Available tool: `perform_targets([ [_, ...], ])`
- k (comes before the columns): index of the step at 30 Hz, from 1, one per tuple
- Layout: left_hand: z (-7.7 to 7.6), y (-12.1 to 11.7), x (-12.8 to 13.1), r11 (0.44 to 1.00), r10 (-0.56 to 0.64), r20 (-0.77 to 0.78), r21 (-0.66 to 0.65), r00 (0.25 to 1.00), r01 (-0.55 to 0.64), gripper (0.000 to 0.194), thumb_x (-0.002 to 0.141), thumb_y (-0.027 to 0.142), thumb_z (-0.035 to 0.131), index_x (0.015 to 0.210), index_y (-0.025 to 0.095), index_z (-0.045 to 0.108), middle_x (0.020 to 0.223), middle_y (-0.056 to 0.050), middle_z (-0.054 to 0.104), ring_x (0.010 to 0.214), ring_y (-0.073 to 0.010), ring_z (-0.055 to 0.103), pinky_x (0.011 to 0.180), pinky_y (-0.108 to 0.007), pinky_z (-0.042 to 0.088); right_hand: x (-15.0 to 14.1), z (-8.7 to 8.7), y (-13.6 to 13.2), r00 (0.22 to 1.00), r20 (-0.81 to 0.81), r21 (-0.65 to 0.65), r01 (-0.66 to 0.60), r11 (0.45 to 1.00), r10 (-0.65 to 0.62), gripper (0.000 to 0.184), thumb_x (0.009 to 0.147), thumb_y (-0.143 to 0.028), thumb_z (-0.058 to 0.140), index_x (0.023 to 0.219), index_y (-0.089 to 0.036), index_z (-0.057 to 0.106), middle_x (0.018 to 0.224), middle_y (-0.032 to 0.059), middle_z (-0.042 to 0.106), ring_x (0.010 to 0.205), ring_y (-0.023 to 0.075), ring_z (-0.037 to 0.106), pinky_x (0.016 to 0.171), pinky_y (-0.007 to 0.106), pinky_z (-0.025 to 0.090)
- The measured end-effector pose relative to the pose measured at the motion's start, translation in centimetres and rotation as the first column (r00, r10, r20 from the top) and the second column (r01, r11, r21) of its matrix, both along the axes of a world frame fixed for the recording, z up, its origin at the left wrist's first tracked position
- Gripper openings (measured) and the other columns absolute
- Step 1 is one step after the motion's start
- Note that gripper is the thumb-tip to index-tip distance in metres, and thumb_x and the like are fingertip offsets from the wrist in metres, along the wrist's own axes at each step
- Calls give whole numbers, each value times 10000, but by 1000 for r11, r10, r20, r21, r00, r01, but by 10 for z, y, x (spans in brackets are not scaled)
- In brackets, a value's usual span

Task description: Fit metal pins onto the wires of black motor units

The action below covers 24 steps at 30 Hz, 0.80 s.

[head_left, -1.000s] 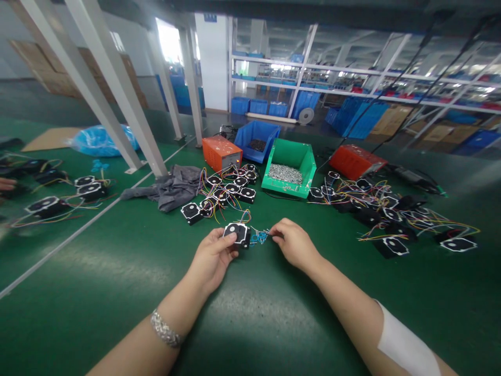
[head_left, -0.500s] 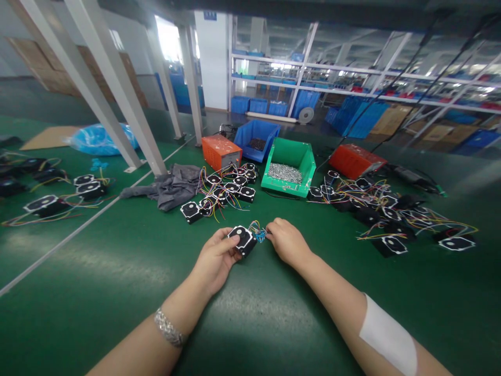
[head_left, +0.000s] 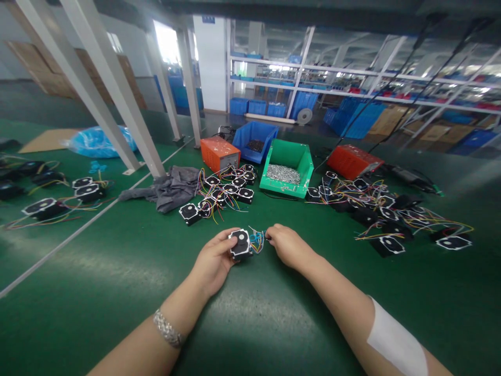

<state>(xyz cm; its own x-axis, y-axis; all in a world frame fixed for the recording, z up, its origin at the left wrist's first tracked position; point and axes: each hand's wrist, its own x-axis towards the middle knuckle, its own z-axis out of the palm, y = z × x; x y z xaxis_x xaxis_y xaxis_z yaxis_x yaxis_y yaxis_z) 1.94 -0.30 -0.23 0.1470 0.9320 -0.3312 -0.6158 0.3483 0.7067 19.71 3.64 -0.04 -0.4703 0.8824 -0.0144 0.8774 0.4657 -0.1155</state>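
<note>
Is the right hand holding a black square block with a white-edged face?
No: the left hand holds the black block, while the right hand is apart from it, beside its thin multicoloured wires.

Window [head_left: 166, 43] glares white; soft sheen on green tabletop [head_left: 129, 308].

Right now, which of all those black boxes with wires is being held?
The black box in the left grip, with the thumb on its face. The other black boxes lie about the green tabletop, with no fingers visible around them.
</note>
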Motion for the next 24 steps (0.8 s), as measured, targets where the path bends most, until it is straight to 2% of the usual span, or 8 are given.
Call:
perform_targets([
  [7, -1, -1, 0, 998, -54, -5, 30, 999, 54, 242, 625, 118, 583, 867, 132, 573, 771, -45, 615, 631, -135, 561, 580, -263, 441, 3, 2, -5, 996, -14, -15, 89, 996, -89, 108, 739, -96, 443, 654, -149, 483, 708, 76, 525, 669, 165, 494, 583, 249, 337],
  [10, 0, -1, -1, 997, -64, -24, 29, 998, 65, 287, 612, 117, 592, 896, 137, 557, 745, -39, 612, 606, -133, 557, 568, -260, 437, 3, 8, -7, 981, -159, -44, 101, 994, -107, 111, 750, -90, 416, 672, -161, 453, 691, 48, 515, 649, 146, 481, 579, 247, 342],
  [12, 0, -2, 0, 997, -71, -44, 27, 997, 72, 312, 604, 120, 601, 909, 139, 543, 723, -34, 610, 587, -129, 553, 552, -254, 431, -1, 15, -10, 905, -392, -181, 98, 979, -163, 103, 752, -102, 412, 676, -171, 427, 644, 11, 497, 595, 122, 470, 550, 236, 350],
  [14, 0, -3, 0, 996, -81, -65, 33, 995, 83, 333, 596, 120, 610, 919, 137, 532, 693, -28, 609, 570, -124, 549, 547, -247, 423, -8, 21, -15, 740, -618, -385, 9, 923, -265, 67, 744, -130, 425, 697, -176, 414, 590, -25, 472, 526, 99, 454, 504, 220, 360],
  [16, 1, -4, 0, 994, -91, -83, 46, 992, 95, 347, 590, 119, 618, 924, 134, 527, 669, -25, 610, 563, -122, 548, 552, -240, 414, -14, 25, -19, 569, -738, -508, -115, 854, -362, 31, 733, -161, 442, 728, -176, 416, 555, -47, 454, 475, 83, 435, 465, 206, 360],
  [18, 1, -5, 0, 993, -99, -94, 57, 991, 104, 352, 585, 120, 624, 923, 133, 527, 670, -29, 614, 572, -127, 553, 557, -239, 407, -19, 26, -23, 470, -781, -537, -170, 826, -411, 44, 715, -172, 460, 743, -171, 426, 531, -58, 445, 452, 73, 420, 444, 194, 349],
  [20, 0, -5, 1, 991, -107, -100, 65, 989, 114, 354, 585, 123, 625, 924, 131, 525, 687, -38, 619, 589, -134, 558, 564, -241, 404, -22, 25, -24, 438, -790, -539, -163, 826, -429, 51, 701, -163, 470, 737, -166, 434, 512, -64, 440, 446, 68, 413, 438, 186, 338],
  [24, -1, -6, 1, 988, -127, -109, 78, 986, 135, 358, 594, 129, 627, 934, 136, 513, 704, -37, 620, 599, -126, 556, 574, -236, 399, -21, 22, -23, 446, -791, -508, -99, 855, -418, 67, 684, -137, 481, 728, -165, 438, 503, -68, 441, 454, 66, 420, 446, 184, 338],
])
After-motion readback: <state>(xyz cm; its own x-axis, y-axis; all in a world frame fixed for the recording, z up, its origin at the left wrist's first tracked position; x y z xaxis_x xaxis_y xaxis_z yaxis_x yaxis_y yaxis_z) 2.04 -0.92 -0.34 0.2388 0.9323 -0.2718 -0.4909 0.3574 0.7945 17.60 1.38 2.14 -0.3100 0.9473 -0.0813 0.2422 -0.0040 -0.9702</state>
